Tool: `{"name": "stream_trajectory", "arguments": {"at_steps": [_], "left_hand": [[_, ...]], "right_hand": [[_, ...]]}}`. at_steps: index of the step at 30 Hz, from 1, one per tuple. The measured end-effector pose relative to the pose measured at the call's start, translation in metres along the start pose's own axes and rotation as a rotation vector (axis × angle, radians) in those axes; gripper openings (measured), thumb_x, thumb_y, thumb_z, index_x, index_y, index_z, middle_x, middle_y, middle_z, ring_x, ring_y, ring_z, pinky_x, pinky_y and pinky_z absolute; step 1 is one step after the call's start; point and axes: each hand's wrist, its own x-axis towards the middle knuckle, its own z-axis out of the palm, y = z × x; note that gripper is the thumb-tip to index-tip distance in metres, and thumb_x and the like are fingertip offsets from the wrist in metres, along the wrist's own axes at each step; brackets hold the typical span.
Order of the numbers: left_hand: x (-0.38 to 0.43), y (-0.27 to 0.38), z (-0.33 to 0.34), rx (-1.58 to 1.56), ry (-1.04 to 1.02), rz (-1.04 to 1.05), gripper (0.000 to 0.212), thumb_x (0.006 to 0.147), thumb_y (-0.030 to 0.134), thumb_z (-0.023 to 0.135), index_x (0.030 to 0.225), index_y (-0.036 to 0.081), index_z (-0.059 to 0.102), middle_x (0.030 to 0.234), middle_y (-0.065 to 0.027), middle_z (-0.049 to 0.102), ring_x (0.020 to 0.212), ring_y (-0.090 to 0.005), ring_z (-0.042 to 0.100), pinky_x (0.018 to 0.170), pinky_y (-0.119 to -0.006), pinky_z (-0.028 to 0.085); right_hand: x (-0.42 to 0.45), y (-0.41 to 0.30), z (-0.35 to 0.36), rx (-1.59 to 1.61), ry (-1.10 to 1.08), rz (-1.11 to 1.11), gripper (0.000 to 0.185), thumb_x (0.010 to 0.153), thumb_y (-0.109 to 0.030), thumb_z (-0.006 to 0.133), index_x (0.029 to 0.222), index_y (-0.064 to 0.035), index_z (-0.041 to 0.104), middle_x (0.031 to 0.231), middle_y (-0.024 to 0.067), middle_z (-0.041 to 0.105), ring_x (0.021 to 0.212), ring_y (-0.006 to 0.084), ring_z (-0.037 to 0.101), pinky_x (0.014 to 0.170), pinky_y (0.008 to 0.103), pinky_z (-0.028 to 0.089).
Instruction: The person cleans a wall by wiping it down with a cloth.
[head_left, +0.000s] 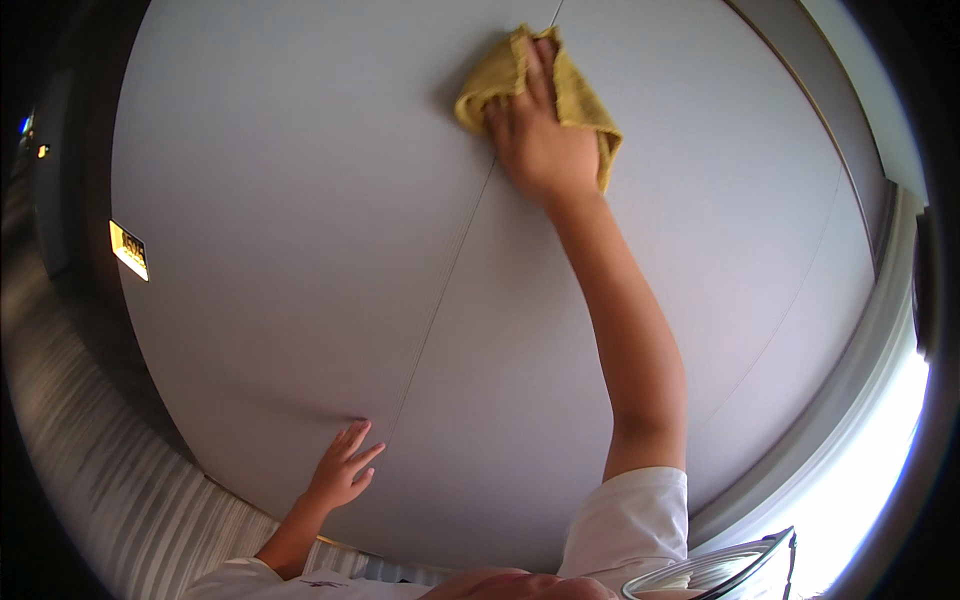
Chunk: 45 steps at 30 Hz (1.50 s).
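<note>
My right hand presses a folded yellow cloth against a pale grey wall panel, high up in the view. The cloth spreads out on both sides of the fingers, over a thin dark seam between two panels. Low on the left, my left hand holds nothing. Its fingers are spread, and the fingertips are at the panel, left of the seam.
A small lit sign with writing is at the panel's left edge. Striped carpet runs along the lower left. On the right are a pale curtain and bright light. Eyeglasses show at the bottom.
</note>
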Motion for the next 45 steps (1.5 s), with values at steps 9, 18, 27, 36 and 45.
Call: {"name": "stream_trajectory", "arguments": {"at_steps": [9,18,27,36,45], "left_hand": [[0.002,-0.013,-0.003,-0.049,0.01,0.082,0.046,0.081,0.009,0.056,0.126,0.015,0.05,0.14,-0.0111,0.036,0.13,-0.0312,0.033,0.105,-0.05,0.027],[0.004,-0.044,0.007,-0.09,0.23,0.146,0.054,0.078,0.01,0.054,0.131,0.017,0.044,0.143,-0.0153,0.03,0.132,-0.0384,0.026,0.105,-0.058,0.016],[-0.005,-0.058,0.036,0.129,0.297,0.204,0.053,0.086,0.024,0.041,0.139,0.02,0.034,0.148,-0.0212,0.011,0.135,-0.0458,0.003,0.101,-0.066,-0.002],[-0.002,-0.054,0.05,0.271,0.466,0.132,0.051,0.092,0.027,0.032,0.142,0.019,0.026,0.148,-0.0255,0.001,0.135,-0.0471,-0.003,0.101,-0.065,-0.004],[0.004,-0.047,0.035,0.288,0.475,0.119,0.053,0.091,0.029,0.034,0.143,0.019,0.025,0.148,-0.0247,-0.001,0.135,-0.0461,-0.004,0.101,-0.064,-0.005]], "right_hand": [[-0.047,-0.064,0.021,0.257,-0.188,-0.192,0.052,0.083,-0.023,0.054,0.132,-0.0075,0.042,0.14,0.0037,0.036,0.132,0.023,0.03,0.103,0.0399,0.032],[-0.039,-0.024,-0.004,0.018,-0.107,-0.05,0.051,0.082,-0.023,0.059,0.13,-0.0108,0.045,0.137,0.0032,0.04,0.13,0.0232,0.033,0.103,0.0387,0.032],[-0.109,0.109,-0.12,-0.336,-0.118,0.585,0.048,0.095,-0.035,0.038,0.13,-0.0029,0.042,0.143,0.0149,0.03,0.133,0.0302,0.025,0.107,0.0355,0.023],[-0.272,0.185,-0.223,-0.353,0.094,0.858,0.046,0.096,-0.031,0.035,0.121,0.005,0.049,0.129,0.0207,0.045,0.121,0.0336,0.039,0.1,0.0361,0.03],[-0.287,0.17,-0.233,-0.264,0.138,0.942,0.039,0.095,-0.028,0.042,0.106,0.0075,0.053,0.103,0.0172,0.054,0.096,0.0279,0.049,0.088,0.0352,0.036]]}}
